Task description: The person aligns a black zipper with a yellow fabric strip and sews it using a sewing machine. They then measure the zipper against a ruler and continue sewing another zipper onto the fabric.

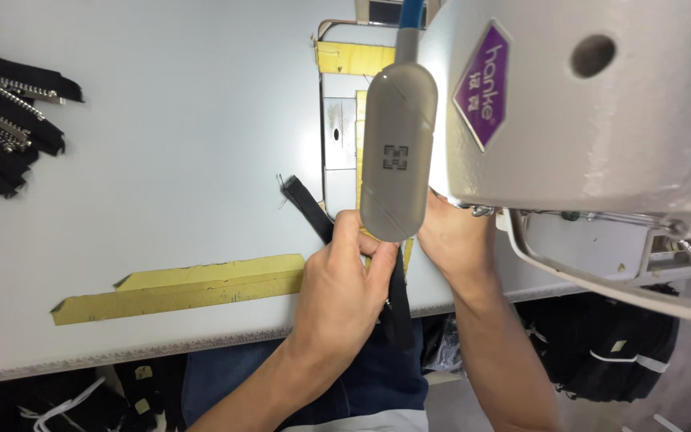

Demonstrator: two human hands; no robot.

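A pale grey bench [161,160] is carrying the work, with a white sewing machine [585,104] looming over its right half and a grey lamp housing [397,152] hanging in front of the needle area. You are feeding a black strap [307,206] under the machine head: your left hand [341,292] is pinching it near the bench edge, the grip pressed together on the strap, while your right hand [457,240] is reaching under the head (its fingers are hidden, so I cannot tell how they are set). Yellow tape strips [181,286] are lying alongside as a guide. Next, you will likely be needing to keep the strap straight and taut.
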